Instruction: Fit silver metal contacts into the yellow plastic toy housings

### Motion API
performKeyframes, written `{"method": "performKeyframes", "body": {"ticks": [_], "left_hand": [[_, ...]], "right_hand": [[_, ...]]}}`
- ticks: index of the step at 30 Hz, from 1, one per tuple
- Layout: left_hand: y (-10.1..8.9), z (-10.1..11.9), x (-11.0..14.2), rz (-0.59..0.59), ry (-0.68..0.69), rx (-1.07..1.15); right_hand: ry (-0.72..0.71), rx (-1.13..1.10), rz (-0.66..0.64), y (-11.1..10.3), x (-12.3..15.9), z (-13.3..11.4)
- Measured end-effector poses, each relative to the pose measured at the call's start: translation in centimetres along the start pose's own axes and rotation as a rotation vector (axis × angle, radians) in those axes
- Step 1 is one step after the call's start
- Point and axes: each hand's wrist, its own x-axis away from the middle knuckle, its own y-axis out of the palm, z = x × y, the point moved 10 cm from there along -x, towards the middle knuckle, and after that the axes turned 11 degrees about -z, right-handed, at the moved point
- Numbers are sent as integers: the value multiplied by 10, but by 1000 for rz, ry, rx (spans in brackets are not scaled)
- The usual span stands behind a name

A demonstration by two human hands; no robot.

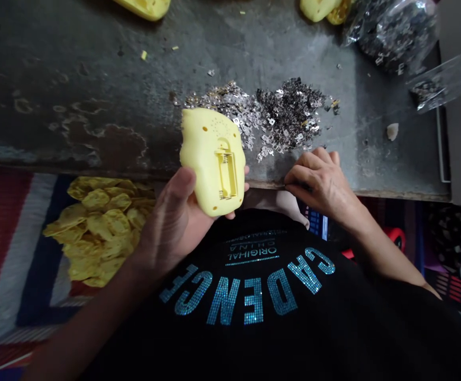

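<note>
My left hand [178, 211] is closed around a yellow plastic toy shell [204, 164], held up before the table's front edge. Its back faces me, with screw holes, a cluster of small speaker holes and an uncovered battery compartment [227, 174] that has metal contacts at its ends. My right hand [320, 177] rests at the table edge, fingers curled and thumb and fingertips pressed together; whatever they pinch is too small or hidden to make out. Just beyond it lie a pile of dark spring contacts [294, 114] and a pile of flat silvery metal contacts [234, 103].
A clear bag of metal parts [399, 39] sits at the back right, with a smaller plastic bag [432, 90] in front. More yellow shells [320, 8] lie along the far side. Below the table at left is a heap of yellow shells [103, 222].
</note>
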Motion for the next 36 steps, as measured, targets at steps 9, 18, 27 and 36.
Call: {"method": "performKeyframes", "body": {"ticks": [9, 18, 27, 36], "left_hand": [[6, -14, -1, -126, -115, 27], [25, -46, 2, -305, -389, 212], [36, -52, 8, -343, -435, 272], [36, -52, 6, -316, -419, 286]], "right_hand": [[-56, 174, 93, 2, 14, -12], [-161, -727, 240, -38, 0, -6], [-298, -885, 217, -44, -36, -24], [-250, -535, 329, -53, -21, -29]]}}
